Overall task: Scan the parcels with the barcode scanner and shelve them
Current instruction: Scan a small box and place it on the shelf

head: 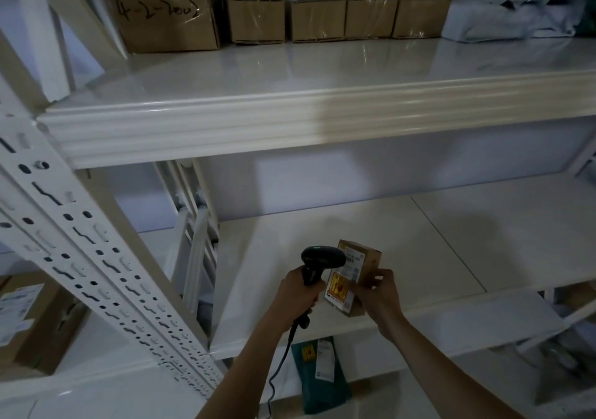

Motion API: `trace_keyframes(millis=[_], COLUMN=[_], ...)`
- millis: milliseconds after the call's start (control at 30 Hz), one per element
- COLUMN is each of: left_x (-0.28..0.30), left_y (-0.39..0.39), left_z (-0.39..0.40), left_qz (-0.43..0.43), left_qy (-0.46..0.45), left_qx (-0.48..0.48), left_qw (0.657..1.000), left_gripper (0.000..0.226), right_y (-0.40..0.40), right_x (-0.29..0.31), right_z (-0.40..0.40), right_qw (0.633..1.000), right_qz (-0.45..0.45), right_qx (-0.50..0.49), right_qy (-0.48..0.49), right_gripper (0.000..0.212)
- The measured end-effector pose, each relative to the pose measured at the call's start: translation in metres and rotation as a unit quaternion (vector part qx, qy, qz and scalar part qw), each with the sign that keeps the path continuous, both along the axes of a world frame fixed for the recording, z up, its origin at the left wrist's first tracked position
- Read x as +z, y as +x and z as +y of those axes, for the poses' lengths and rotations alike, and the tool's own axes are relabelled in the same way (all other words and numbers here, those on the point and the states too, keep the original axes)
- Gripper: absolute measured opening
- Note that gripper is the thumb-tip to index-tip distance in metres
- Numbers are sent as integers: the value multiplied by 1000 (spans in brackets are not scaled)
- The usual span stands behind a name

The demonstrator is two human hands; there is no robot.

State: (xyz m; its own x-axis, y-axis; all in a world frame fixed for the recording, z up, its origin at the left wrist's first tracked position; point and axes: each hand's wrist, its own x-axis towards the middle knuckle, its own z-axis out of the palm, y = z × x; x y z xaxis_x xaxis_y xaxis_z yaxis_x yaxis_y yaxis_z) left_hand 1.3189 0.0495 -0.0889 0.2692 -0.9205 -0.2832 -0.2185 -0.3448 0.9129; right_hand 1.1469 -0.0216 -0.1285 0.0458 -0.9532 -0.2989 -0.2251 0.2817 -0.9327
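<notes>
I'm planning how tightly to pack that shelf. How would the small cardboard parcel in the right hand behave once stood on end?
The small cardboard parcel looks stiff, with crisp box edges. One hand, the right hand, carries it, so it is probably light. Being taller than wide, it might tip if nudged on the glossy shelf.

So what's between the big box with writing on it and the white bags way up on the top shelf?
In the head view, four small cardboard boxes stand in a row between the big box and the white bags.
</notes>
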Motion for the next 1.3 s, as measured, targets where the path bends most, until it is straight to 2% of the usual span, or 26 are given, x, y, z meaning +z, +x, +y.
trace_keyframes(millis=[467, 600, 700, 767, 833, 933, 1000, 1200, 1267, 1300], left_x=[-5, -7, -26, -44, -61, -83, -93, -106, -101, -94], left_y=[-12, -5, 14, 30, 43, 59, 62, 64, 58, 50], left_z=[0, -4, -12, -20, -27, -35, -39, -38, -36, -35], left_qz=[-4, 68, 121, 105, 45, -78, -128, -193, -180, -202], left_qy=[8, 20, 49, 65, 87, 123, 132, 146, 188, 203], left_qx=[-18, 37, 108, 162, 203, 209, 199, 213, 254, 272], left_qw=[1000, 997, 985, 979, 974, 967, 963, 947, 932, 918], left_gripper=[10, 27, 23, 21, 25, 31, 33, 40, 57, 62], right_y=[-13, -19, -26, -34, -44, -58, -69, -110, -127, -136], right_x=[-4, -1, 4, 3, 4, 12, 19, 34, 44, 49], right_z=[-5, -6, -7, -10, -11, -6, -4, -12, -14, -16], right_qw=[1000, 999, 992, 988, 985, 980, 977, 966, 966, 967], right_qz=[0, -34, -86, -106, -115, -143, -168, -210, -212, -210], right_qx=[2, -18, -32, -34, -30, -34, -35, -74, -81, -82], right_qy=[17, 38, 88, 112, 123, 133, 130, 130, 123, 119], right_gripper=[58, 61, 63, 60, 52, 40, 33, 31, 29, 29])
